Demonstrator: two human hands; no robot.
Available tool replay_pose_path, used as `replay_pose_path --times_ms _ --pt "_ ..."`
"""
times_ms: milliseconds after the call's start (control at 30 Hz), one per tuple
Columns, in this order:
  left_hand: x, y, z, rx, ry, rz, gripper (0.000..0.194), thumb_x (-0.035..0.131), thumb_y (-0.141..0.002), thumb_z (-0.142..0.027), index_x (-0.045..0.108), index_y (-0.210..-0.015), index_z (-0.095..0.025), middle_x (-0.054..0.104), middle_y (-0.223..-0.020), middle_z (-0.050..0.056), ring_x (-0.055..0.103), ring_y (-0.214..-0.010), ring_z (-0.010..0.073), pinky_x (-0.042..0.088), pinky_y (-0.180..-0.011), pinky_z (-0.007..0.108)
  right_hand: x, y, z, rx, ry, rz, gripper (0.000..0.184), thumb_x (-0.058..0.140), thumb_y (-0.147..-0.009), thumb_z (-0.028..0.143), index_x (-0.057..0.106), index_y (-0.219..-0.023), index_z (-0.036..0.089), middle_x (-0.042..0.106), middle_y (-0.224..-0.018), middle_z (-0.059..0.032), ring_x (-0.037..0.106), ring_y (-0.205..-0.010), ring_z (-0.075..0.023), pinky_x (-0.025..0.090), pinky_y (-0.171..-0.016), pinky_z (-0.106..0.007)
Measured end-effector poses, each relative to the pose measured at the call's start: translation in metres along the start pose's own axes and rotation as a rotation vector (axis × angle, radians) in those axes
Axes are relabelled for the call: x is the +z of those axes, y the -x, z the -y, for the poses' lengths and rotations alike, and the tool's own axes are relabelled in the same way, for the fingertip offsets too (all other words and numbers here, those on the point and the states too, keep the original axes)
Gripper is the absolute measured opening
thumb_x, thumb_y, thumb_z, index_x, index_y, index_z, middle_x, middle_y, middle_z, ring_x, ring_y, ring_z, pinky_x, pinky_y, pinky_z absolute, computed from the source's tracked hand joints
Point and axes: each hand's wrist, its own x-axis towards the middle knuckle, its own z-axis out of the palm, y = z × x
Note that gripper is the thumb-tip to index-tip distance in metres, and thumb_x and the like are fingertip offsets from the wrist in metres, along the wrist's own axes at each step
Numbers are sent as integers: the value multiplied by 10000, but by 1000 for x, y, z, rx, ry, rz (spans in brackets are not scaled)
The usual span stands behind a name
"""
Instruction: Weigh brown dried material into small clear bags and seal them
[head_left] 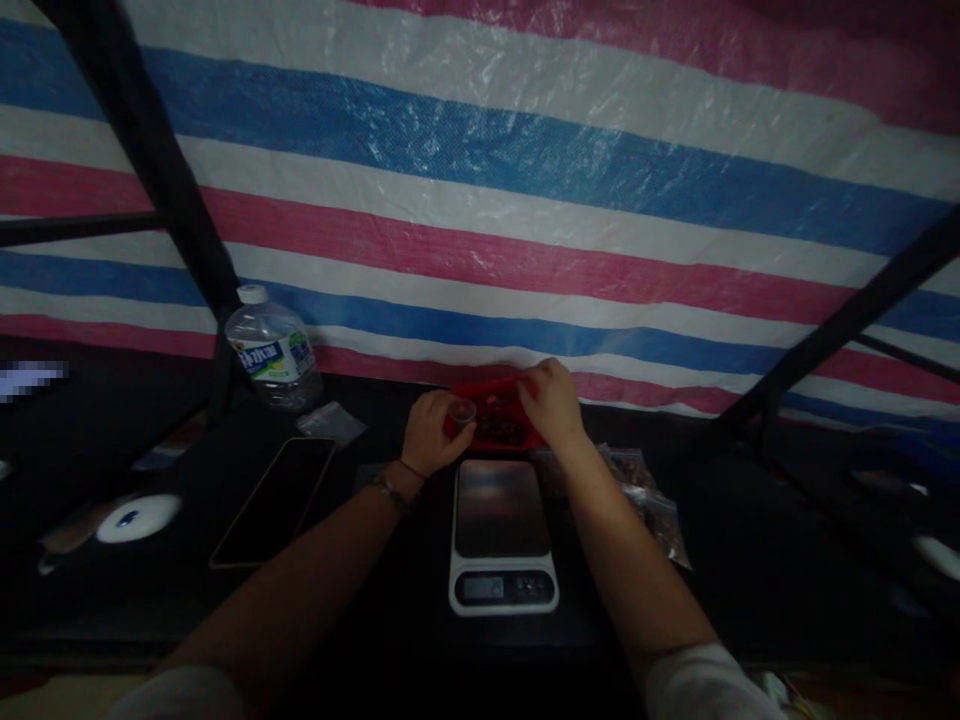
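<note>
My left hand (pixel 429 432) is closed around a small clear cup (pixel 462 411) held at the left edge of a red tray (pixel 491 398). The tray holds dark small pieces (pixel 501 428) and sits just behind a white kitchen scale (pixel 502 536) with a bare steel platform. My right hand (pixel 551 402) reaches into the right side of the tray with its fingers curled and pinched over the contents; what they hold is hidden.
A water bottle (pixel 271 350) stands at the back left beside a small clear bag (pixel 331 421). A dark phone (pixel 274 500) lies left of the scale, a white round device (pixel 139 518) farther left. Clear bags with brown contents (pixel 649 495) lie right of the scale. A striped tarp (pixel 525 200) hangs behind.
</note>
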Motion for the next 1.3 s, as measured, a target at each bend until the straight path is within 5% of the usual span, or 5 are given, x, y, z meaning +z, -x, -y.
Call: replay_pose_path --times_ms 200,367,900,1067,1300 --pt "-1 -13 7 -56 -13 103 244 647 -711 -333 641 -895 -172 447 -1382 121 434 -1260 294 366 -1059 430 6 9 -33 349 -100 48 775 689 -715 406 399 -1368 105 530 -1257 -206 545 -1096 -318 430 -915 -409" --pt "-3 -23 7 -112 45 364 192 638 -711 -326 674 -825 -176 660 -1000 79 607 -984 236 482 -893 349 30 10 -64 313 -302 414 333 581 -791 363 683 -1030 154 711 -918 -94 653 -859 -234 482 -733 -290" --pt "-27 -32 -31 -225 -35 379 268 587 -744 -388 706 -816 -159 686 -854 71 622 -837 221 486 -780 315 7 24 -54 112 -221 228 396 609 -760 260 616 -1143 161 671 -1040 -114 616 -947 -239 465 -831 -328" --pt "-42 -23 -41 -69 -8 203 245 602 -743 -347 692 -879 -164 659 -1078 89 570 -1078 253 429 -977 364 -11 38 -41 119 -157 -168 577 616 -770 284 466 -1298 106 552 -1203 -190 518 -1117 -289 414 -953 -442" --pt "-22 -27 -60 -103 -50 558 305 496 -838 -440 633 -878 -170 692 -860 86 650 -793 218 478 -706 302 12 21 -1 -156 -108 483 332 447 -838 94 665 -1078 167 650 -1101 -112 581 -1038 -204 413 -921 -308"
